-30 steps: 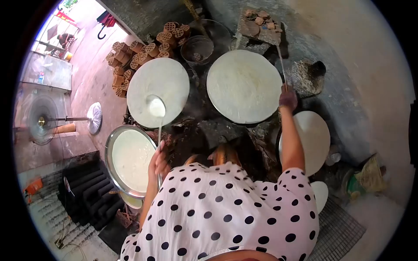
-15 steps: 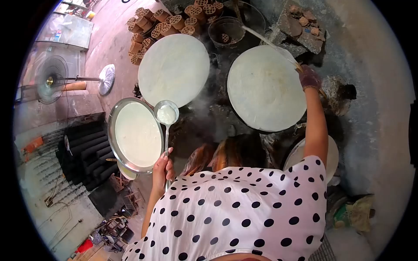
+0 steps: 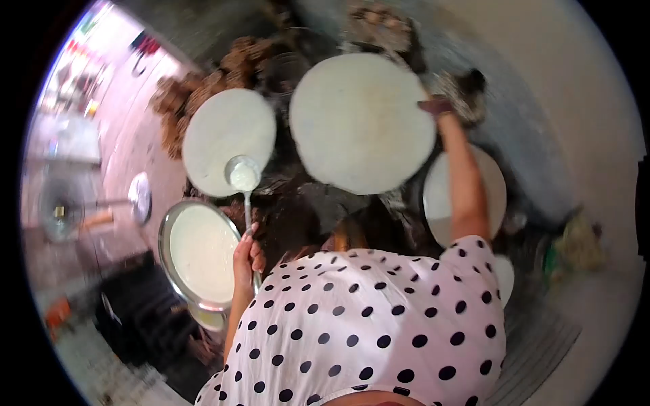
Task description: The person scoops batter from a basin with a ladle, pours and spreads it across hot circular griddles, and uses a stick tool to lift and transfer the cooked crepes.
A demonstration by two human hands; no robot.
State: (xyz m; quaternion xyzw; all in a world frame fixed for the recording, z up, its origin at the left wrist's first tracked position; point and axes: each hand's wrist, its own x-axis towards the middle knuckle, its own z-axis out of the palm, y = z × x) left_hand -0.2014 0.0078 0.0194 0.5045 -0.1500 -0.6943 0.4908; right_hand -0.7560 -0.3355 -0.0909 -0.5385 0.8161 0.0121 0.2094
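My left hand is closed around the handle of a metal ladle. White batter fills its bowl, which hangs over the lower edge of the smaller round white surface. Below and to the left is a steel basin of white batter. My right hand, in a dark reddish glove, is at the right edge of a large round white surface. Its fingers are blurred. A thin piece of a long stick shows by that hand; most of the stick is hidden or smeared.
Brown perforated fuel cylinders are heaped behind the left surface. Another round white disc lies under my right forearm. Dark cylinders are stacked at the lower left, near a standing fan. Rubble lies at the back.
The view has swung right. The ladle has moved from beside the basin's rim to over the left round surface. The stick, earlier plain across the right surface's upper edge, is now mostly out of sight.
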